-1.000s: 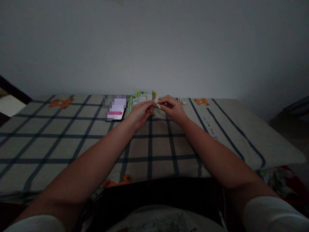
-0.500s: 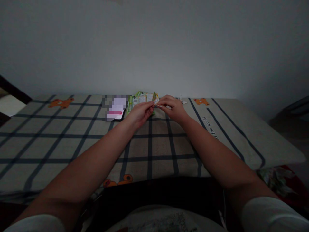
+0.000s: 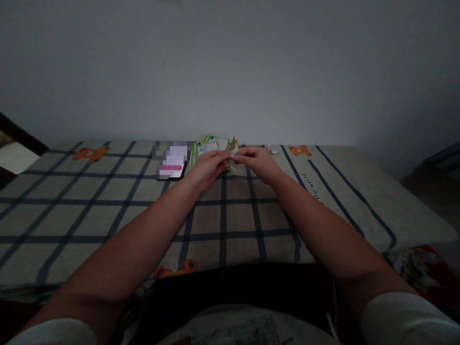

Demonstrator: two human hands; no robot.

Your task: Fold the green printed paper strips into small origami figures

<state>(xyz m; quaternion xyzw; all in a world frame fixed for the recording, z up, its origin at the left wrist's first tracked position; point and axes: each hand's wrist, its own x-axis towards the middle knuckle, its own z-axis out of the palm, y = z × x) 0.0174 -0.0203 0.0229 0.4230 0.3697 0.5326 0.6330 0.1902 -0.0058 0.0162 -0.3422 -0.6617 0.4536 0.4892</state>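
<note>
Both hands meet over the cloth-covered table [image 3: 237, 215], their fingertips close together. Between them is a small crinkled wrapper [image 3: 233, 153], pale and whitish; what is inside it, if anything, is hidden. My left hand [image 3: 209, 167] pinches its left side with thumb and fingers closed. From the right, my right hand [image 3: 261, 164] pinches the other side. Green printed packets [image 3: 196, 152] lie just behind and left of my left hand, partly covered by it. A yellow and green piece of packaging [image 3: 234, 143] shows directly behind my fingertips.
A phone [image 3: 176, 160] with a lit, partly blurred screen lies left of the packets. A crumpled whitish scrap [image 3: 273, 150] rests beyond my right hand. The wall [image 3: 230, 72] rises behind the table. A dark chair part [image 3: 21, 134] stands at the left.
My right hand has turned slightly and its fingers sit lower and flatter. More of the pale wrapper shows between the fingertips. My left hand has hardly moved.
</note>
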